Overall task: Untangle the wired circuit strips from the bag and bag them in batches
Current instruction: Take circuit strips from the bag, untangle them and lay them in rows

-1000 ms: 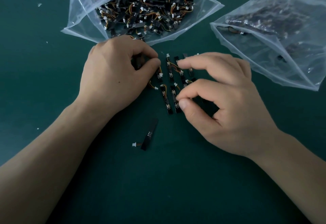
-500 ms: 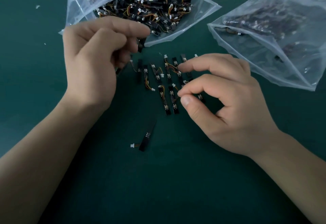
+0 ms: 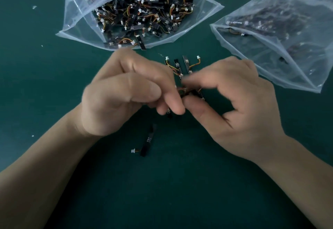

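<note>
Strips (image 3: 181, 66) lie in a row below the open bag (image 3: 144, 18); both hands, left (image 3: 126, 91) and right (image 3: 232, 102), pinch a tangled clump (image 3: 187, 91), seemingly to part it.

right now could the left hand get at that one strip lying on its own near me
Probably yes. The lone strip lies bare on the mat, just below the left hand, with nothing over it. But that hand is pinching the wired strips with the right hand, so it must let go first.
</note>
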Demonstrator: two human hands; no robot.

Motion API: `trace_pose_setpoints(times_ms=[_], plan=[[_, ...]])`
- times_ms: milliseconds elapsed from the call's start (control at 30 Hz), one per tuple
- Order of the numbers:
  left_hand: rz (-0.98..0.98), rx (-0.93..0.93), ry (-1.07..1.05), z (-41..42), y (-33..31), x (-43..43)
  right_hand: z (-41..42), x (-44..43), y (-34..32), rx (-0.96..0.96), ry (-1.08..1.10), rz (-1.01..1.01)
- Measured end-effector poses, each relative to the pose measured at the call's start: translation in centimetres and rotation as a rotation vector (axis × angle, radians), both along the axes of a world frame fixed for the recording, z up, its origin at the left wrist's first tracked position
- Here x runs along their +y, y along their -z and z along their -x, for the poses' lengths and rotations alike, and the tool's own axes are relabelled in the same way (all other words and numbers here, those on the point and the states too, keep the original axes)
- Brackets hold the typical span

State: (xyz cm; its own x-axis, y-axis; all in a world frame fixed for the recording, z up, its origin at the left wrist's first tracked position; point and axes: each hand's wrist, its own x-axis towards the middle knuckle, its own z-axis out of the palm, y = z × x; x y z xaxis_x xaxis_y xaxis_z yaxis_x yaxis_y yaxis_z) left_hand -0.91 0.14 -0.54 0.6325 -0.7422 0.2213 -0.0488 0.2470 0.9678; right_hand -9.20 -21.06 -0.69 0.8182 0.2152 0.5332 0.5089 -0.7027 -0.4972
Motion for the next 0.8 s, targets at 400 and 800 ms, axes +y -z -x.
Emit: trace_pose_setpoints(times_ms=[400, 800], plan=[[-0.479, -0.552, -0.921, -1.8, 0.0, 1.4, 0.0, -0.1, 0.5, 0.011, -0.088, -0.043], [-0.826, -0.622, -0.835, -0.9, -0.3, 0.7, 0.1, -0.2, 0.5, 0.018, -0.105, -0.04]])
